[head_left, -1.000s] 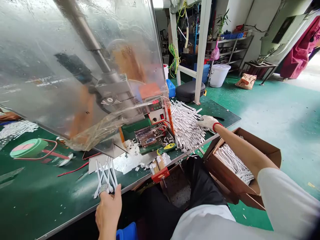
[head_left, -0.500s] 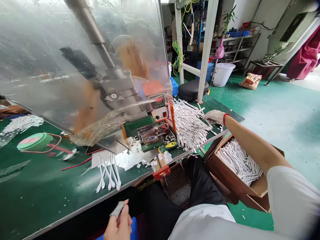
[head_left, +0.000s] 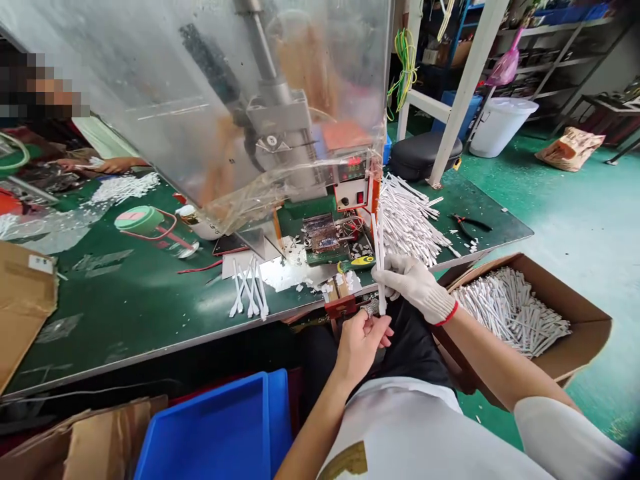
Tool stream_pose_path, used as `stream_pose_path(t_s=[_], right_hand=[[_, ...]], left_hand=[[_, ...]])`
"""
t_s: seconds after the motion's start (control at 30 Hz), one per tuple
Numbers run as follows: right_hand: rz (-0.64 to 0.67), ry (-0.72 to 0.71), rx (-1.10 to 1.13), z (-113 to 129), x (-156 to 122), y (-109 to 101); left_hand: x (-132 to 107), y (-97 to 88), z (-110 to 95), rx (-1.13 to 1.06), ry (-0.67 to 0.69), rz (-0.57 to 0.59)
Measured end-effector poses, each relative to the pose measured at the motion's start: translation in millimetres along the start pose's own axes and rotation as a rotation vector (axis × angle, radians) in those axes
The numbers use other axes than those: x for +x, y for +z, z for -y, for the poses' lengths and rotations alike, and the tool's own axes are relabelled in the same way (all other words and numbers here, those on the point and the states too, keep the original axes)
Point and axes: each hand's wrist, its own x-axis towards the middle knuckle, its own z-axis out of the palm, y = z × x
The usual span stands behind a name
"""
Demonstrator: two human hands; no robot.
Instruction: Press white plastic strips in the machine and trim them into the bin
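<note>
My right hand (head_left: 415,288), in a white knit glove with a red cuff, grips a long white strip (head_left: 380,260) standing nearly upright. My bare left hand (head_left: 363,343) pinches a small grey rough-looking piece (head_left: 371,307) against the lower part of that strip. Both hands are above my lap, just in front of the green workbench (head_left: 125,280). Beyond them lies a heap of white strips (head_left: 407,220) on the bench. A brown cardboard box (head_left: 585,327) to my right holds many more white strips (head_left: 510,310).
A press behind a clear plastic shield (head_left: 270,113) stands on the bench, with white scraps around it. Pliers (head_left: 470,225) lie at the bench's right. A blue plastic crate (head_left: 210,427) sits below left. A co-worker's hand (head_left: 113,165) is at the far left.
My view has swung left and down. My right hand has left the heap and now holds a strip near my body, and my left hand has risen to meet it with the grey piece.
</note>
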Motion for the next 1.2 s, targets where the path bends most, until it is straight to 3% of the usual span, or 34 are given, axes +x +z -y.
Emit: stream_pose_path(t_s=[0.2,0.63,0.9,1.2], right_hand=[[0.057,0.019,-0.021,-5,3,19],[0.105,0.047,-0.083,-19,3,36],[0.325,0.136,0.121,-16,32,40],[0.378,0.193,0.323,-35,63,56]], left_hand=[[-9,-11.6,6,-0.216,-0.065,-0.029],[-6,-16.4,15,-0.392,-0.177,0.007],[-7,-26.1,11,-0.512,-0.199,0.033],[5,-33.1,7,-0.524,-0.181,-0.049]])
